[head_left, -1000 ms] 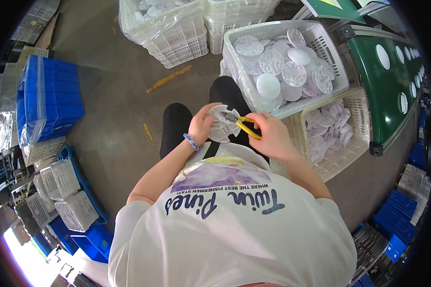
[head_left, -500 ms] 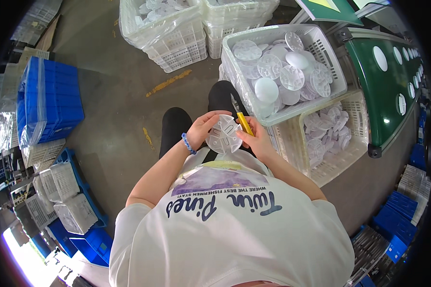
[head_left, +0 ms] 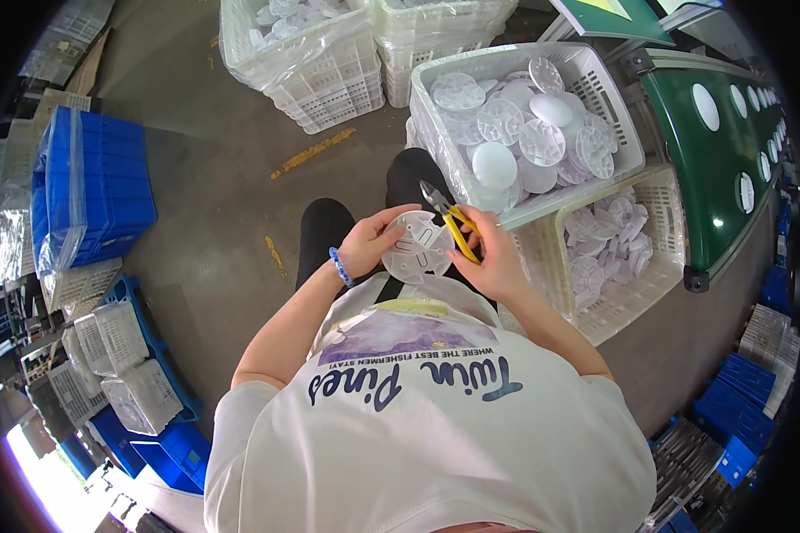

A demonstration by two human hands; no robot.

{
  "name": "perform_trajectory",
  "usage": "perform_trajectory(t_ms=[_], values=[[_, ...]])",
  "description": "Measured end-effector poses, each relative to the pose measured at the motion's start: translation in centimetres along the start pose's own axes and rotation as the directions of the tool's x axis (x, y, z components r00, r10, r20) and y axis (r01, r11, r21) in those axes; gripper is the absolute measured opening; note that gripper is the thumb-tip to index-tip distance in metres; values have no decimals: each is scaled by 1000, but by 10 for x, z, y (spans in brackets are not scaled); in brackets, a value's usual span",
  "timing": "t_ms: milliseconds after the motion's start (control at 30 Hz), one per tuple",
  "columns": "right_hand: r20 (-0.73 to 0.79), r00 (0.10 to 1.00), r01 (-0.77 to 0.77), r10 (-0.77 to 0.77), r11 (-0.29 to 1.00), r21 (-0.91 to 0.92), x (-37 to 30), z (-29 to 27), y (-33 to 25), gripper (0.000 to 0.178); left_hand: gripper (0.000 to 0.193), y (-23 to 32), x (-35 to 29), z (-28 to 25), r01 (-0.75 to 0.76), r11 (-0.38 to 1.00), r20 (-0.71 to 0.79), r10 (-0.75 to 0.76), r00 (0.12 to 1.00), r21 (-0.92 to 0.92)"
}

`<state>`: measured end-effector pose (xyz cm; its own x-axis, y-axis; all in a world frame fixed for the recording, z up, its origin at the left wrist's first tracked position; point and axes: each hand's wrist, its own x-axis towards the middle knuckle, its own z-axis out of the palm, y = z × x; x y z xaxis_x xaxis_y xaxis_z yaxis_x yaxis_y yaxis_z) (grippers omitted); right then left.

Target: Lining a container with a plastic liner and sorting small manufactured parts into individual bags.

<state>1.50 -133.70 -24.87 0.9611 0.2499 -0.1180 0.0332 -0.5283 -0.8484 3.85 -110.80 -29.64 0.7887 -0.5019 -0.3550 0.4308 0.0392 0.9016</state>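
Left hand [head_left: 362,246]: grips clear slotted disc [head_left: 407,265] at left edge | right hand [head_left: 500,265]: holds yellow-handled pliers [head_left: 451,218], tips beyond disc | white crate [head_left: 560,203]: heaped with round pieces [head_left: 542,143]

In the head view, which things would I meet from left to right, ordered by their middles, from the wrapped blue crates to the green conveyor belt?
Wrapped blue crates, blue bracelet, left hand, clear plastic disc, yellow-handled pliers, right hand, lower off-white crate, green conveyor belt.
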Motion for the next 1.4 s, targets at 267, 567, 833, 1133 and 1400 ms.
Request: perform_trajectory(t_ms=[267, 567, 833, 1133, 1400], values=[[85, 984, 178, -156, 843, -508, -11, -16, -20, 56, 31, -24, 2, 17, -122, 974, -323, 179, 929, 189], [102, 984, 181, -149, 824, -536, -8, -7, -28, 54, 29, -11, -7, 22, -99, 878, -321, 274, 907, 469], [68, 986, 168, -154, 864, -474, -12, 6, -24, 53, 30, -19, -11, 25, -161, 874, -342, 341, 876, 459], [104, 984, 175, -142, 844, -507, -11, 21, -20, 51, 27, -24, -10, 25, -137, 823, -402, 406, 821, 552], [72, 992, 130, -108, 843, -522, -18, 27, -9, 49, 18, -14, -1, 25, -14, 832, -388, 273, 880, 555]])
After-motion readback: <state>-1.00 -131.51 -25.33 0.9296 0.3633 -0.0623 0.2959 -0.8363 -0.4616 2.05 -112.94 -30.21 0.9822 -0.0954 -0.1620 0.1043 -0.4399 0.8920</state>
